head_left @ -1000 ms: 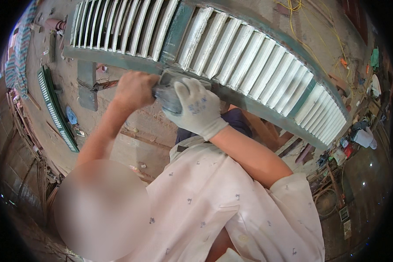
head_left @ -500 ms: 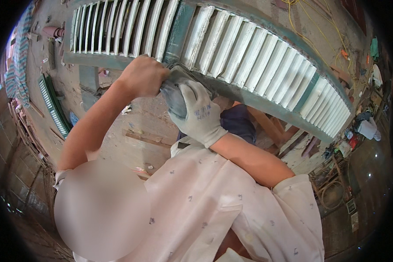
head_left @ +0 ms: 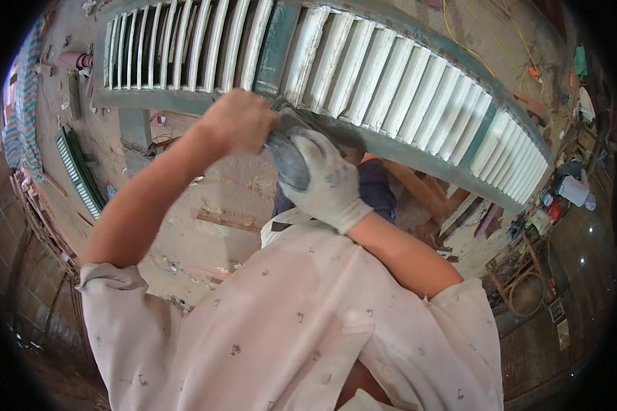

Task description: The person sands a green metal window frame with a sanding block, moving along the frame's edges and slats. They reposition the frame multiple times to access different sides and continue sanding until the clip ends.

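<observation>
A long louvred shutter panel (head_left: 275, 58) with a worn green frame and whitish slats lies across the upper part of the head view. At its near edge, by the wide crosspiece between two slat sections, both my hands grip a dark grey hand-held sander (head_left: 288, 161). My bare left hand (head_left: 238, 123) is closed round the tool's front end, its fingertips hidden. My right hand (head_left: 334, 179), in a pale knitted glove, wraps over the tool's rounded body from the right. The tool's underside is hidden at the frame edge.
A smaller green louvred panel (head_left: 77, 170) lies on the dusty floor at left. Wooden boards (head_left: 425, 188) sit under the shutter at right. A yellow cable (head_left: 463, 41) runs across the floor at upper right, with clutter (head_left: 572, 185) along the right side.
Both hands and the sander have shifted a little to the right along the shutter's near edge. My grip looks the same.
</observation>
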Action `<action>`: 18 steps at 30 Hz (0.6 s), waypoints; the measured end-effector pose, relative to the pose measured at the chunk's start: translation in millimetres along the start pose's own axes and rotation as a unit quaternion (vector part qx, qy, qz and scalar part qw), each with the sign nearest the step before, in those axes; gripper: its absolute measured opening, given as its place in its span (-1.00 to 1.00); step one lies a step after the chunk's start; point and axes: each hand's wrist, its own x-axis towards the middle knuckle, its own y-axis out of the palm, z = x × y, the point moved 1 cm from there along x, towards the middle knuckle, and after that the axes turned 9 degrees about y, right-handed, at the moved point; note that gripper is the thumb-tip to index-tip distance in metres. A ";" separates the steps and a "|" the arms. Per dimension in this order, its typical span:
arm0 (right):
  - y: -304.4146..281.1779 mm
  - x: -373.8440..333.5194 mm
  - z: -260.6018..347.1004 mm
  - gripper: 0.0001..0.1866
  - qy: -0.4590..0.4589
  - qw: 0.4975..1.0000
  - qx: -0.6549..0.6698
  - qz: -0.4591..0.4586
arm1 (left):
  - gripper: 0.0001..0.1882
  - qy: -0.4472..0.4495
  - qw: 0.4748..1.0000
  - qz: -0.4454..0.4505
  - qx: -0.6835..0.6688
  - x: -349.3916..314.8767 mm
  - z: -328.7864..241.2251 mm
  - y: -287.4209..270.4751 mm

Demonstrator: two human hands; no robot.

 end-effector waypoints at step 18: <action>-26.2 24.7 -9.2 -0.27 -0.092 0.990 -0.110 0.020 | -0.86 -0.181 0.968 -0.126 -0.121 -25.9 -39.4 23.2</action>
